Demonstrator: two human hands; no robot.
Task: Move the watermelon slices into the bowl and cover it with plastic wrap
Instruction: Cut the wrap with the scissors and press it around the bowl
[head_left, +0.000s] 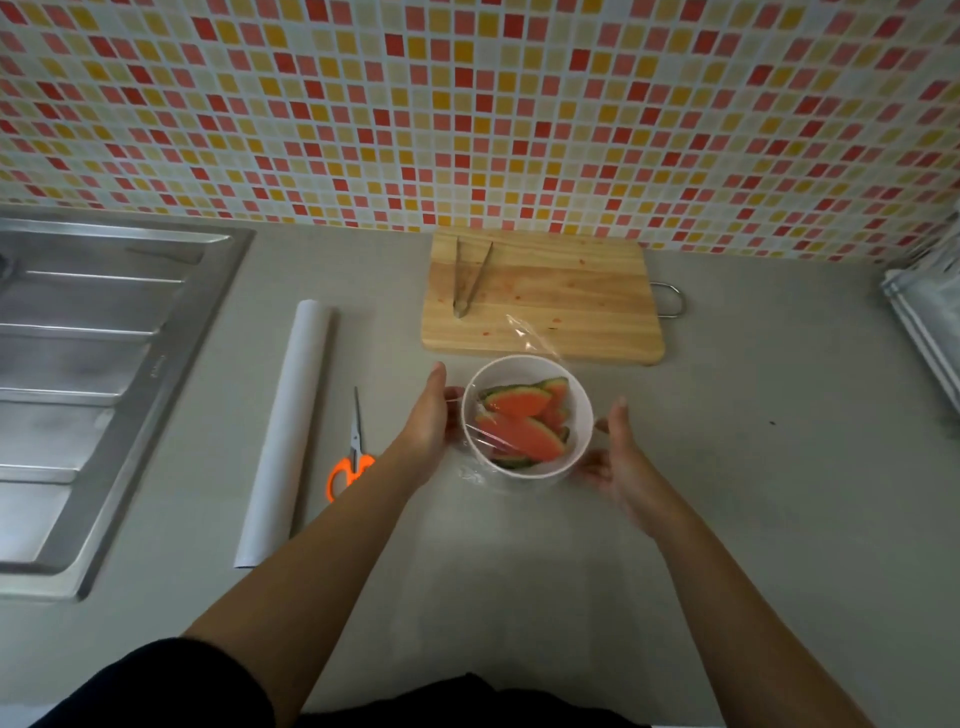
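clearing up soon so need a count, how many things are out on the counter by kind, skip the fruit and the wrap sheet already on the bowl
bowl: 1
cutting board: 1
tongs: 1
scissors: 1
roll of plastic wrap: 1
total: 5

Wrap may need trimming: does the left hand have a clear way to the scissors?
Probably yes: the scissors lie just left of the left hand, only bare counter between them.
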